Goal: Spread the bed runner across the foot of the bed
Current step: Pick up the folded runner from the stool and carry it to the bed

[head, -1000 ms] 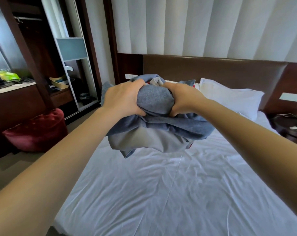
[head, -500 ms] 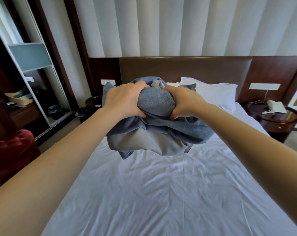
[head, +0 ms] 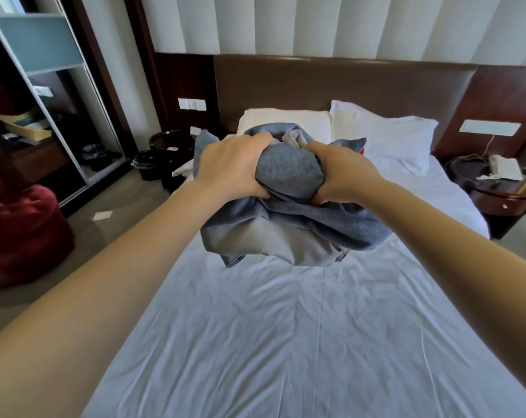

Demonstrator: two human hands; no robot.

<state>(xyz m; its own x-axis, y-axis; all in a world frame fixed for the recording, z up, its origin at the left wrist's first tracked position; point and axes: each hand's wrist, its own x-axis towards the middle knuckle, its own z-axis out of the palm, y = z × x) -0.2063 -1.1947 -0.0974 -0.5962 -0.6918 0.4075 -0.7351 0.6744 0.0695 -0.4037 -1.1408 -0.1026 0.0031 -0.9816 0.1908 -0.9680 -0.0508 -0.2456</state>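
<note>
A bunched blue-grey bed runner [head: 288, 224] with a paler grey underside and a bit of red trim hangs in the air above the middle of the bed [head: 301, 342]. My left hand [head: 231, 167] grips the bundle's left side and my right hand [head: 343, 173] grips its right side, both with fingers curled into the cloth. The bed has a wrinkled white sheet and two white pillows [head: 382, 134] against a brown headboard [head: 340, 86]. The runner's loose folds droop just above the sheet.
A dark red pouf [head: 20, 236] sits on the floor at the left. Beyond it stand a wardrobe with open shelves [head: 53, 95] and a black bin [head: 148, 165]. A round dark nightstand [head: 497, 188] with papers stands right of the bed.
The view has swung right and tilted down, so the whole bed and both pillows show. Both hands keep the same grip on the bunched runner, now lower in view over the bed.
</note>
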